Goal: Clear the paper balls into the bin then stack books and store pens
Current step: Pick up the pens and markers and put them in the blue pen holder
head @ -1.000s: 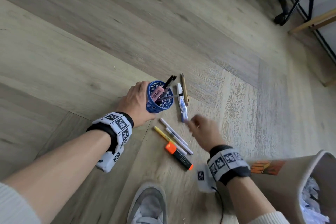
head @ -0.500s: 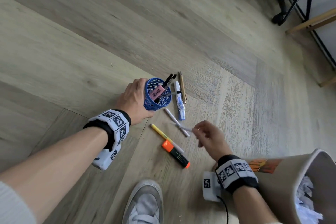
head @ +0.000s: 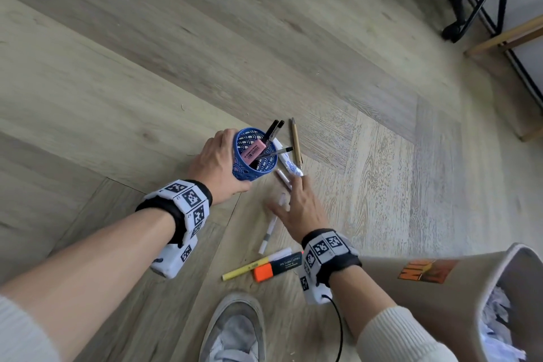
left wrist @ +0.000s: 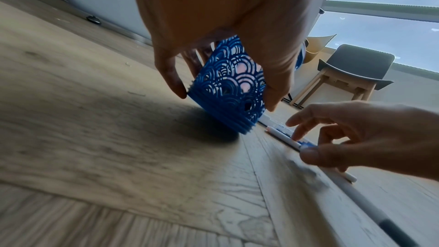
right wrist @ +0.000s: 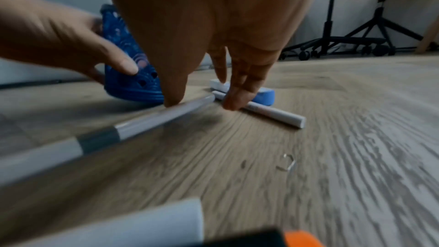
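Blue cup [head: 255, 156] gripped and tilted on floor [head: 117, 97] by left hand [head: 217, 164], mouth presumably angled for loading. White pen [right wrist: 266, 113] touched by right hand [head: 299, 206], fingers spread, nothing grasped yet. Other pens [head: 264, 266] scattered near shoe [head: 235, 332].

Left hand [head: 219, 163] grips blue pen cup [head: 255, 156] on wood floor [head: 117, 82]. Right hand [head: 299, 204] reaches, fingers spread, onto white pens [head: 282, 181]. Yellow pen [head: 249, 267] and orange highlighter [head: 277, 266] lie nearer. Bin [head: 458, 294] at right, paper inside.
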Motion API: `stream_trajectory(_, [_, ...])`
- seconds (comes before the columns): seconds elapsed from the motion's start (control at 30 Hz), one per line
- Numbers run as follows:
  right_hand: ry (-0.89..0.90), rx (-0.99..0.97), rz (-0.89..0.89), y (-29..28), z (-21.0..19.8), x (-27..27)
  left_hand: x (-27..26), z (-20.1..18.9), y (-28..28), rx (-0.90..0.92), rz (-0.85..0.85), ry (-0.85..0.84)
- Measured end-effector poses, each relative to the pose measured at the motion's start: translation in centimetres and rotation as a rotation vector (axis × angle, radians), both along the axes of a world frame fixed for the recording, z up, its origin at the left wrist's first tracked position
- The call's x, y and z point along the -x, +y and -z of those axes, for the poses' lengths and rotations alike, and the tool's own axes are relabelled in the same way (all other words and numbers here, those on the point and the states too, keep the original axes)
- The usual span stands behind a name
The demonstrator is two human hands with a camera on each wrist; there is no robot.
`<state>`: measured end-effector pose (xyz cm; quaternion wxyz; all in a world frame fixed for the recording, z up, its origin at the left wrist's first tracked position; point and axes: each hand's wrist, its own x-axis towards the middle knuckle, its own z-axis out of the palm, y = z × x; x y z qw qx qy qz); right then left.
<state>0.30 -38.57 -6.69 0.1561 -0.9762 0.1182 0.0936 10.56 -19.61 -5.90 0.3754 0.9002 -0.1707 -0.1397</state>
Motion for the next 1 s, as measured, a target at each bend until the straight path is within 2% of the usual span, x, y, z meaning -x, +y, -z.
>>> stream_trajectory(0.07, [0.038, 0.077, 0.053, 0.3, 0.2, 0.2, -0.1, -0.1, 0.0, -0.007, 0.001, 0.012])
stream_trajectory(0.17, [0.078, 0.048, 0.124, 0.1, 0.6, 0.6, -0.1, -0.1, 0.0, -0.015, 0.002, 0.013])
stream_trajectory(0.3, [0.139, 0.137, 0.048, -0.3, 0.4, 0.9, 0.0, 0.0, 0.0, -0.022, -0.003, 0.006])
stream_trajectory(0.37, [0.085, 0.171, 0.045, -0.2, -0.1, 1.1, -0.1, 0.0, 0.0, -0.018, 0.001, 0.003])
stream_trajectory(0.43, [-0.003, 0.079, 0.111, 0.1, -0.8, 1.4, -0.2, 0.1, 0.1, -0.004, 0.006, 0.011])
stream_trajectory(0.5, [0.007, 0.014, 0.130, 0.1, -0.9, 2.1, -0.3, 0.3, 0.1, 0.011, 0.009, 0.016])
stream_trajectory(0.57, [0.161, 0.047, 0.076, 0.4, -1.0, 2.9, -0.4, 0.4, 0.2, 0.010, 0.014, 0.021])
stream_trajectory(0.63, [0.410, 0.151, 0.053, 1.1, -1.0, 3.4, -0.4, 0.5, 0.2, 0.015, 0.012, 0.028])
stream_trajectory(0.7, [0.492, 0.161, 0.099, 1.9, -0.4, 3.8, -0.5, 0.6, 0.2, 0.025, 0.016, 0.033])
stream_trajectory(0.77, [0.447, 0.073, 0.178, 2.5, 0.2, 3.8, -0.5, 0.6, 0.3, 0.033, 0.024, 0.035])
stream_trajectory(0.83, [0.311, -0.110, 0.318, 2.7, 0.0, 3.2, -0.6, 0.6, 0.4, 0.041, 0.036, 0.038])
stream_trajectory(0.93, [-0.062, -0.500, 0.520, 1.9, -2.5, 1.3, -0.9, 0.8, 0.8, 0.042, 0.058, 0.053])
stream_trajectory(1.0, [-0.304, -0.637, 0.497, 1.5, -5.2, -0.4, -1.1, 1.0, 1.0, 0.042, 0.052, 0.067])
